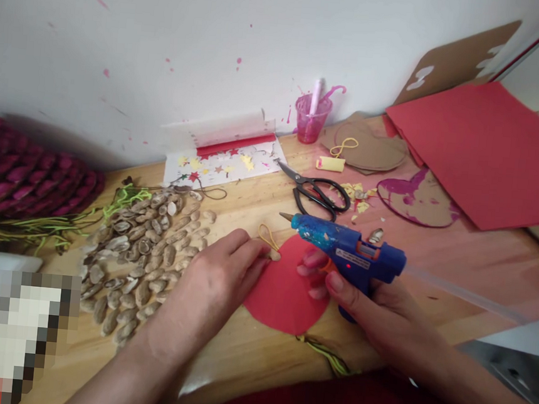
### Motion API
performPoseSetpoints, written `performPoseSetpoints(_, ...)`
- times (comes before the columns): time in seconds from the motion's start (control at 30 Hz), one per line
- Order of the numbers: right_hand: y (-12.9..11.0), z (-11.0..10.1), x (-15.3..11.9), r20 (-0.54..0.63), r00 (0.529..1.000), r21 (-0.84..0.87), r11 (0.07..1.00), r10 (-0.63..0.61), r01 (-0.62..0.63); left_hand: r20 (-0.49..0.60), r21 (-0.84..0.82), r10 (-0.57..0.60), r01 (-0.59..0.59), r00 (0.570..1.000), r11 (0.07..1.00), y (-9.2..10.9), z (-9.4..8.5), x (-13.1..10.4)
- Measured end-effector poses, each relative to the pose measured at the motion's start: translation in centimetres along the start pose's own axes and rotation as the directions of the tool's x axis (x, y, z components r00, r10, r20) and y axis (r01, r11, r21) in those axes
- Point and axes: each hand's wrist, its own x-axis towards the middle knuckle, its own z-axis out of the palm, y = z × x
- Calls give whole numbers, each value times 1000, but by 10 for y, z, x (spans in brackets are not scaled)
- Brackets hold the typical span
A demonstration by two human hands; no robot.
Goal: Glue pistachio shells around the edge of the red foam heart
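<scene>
A blue glue gun (350, 250) with a small red light is held in my right hand (360, 298), its nozzle pointing left above the red paper piece (285, 291). My left hand (235, 265) is at the paper's upper left edge, fingers pinched on a small peanut shell (274, 254). A yellow cord loop (266, 234) sticks up beside those fingertips. Green and yellow threads (327, 351) hang from the paper's lower edge. The underside of the paper is hidden.
Peanut shells (146, 254) are heaped on the left. Black scissors (317, 190) lie behind the glue gun, near a pink-stained cup (311, 121). Red sheets (495, 159) and cardboard shapes (373, 145) are at the right; a purple woven object (26, 174) stands far left.
</scene>
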Motion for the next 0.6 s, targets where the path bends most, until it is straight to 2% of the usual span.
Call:
performPoseSetpoints(0.43,-2,3,2,-20,1000,5,1000,-7,7,-18,-32,-1,0,1000,999,-1,0,1)
performPoseSetpoints(0.6,-3,3,3,-27,1000,-9,1000,-6,6,-62,-108,-87,80,994,991,-4,-5,1)
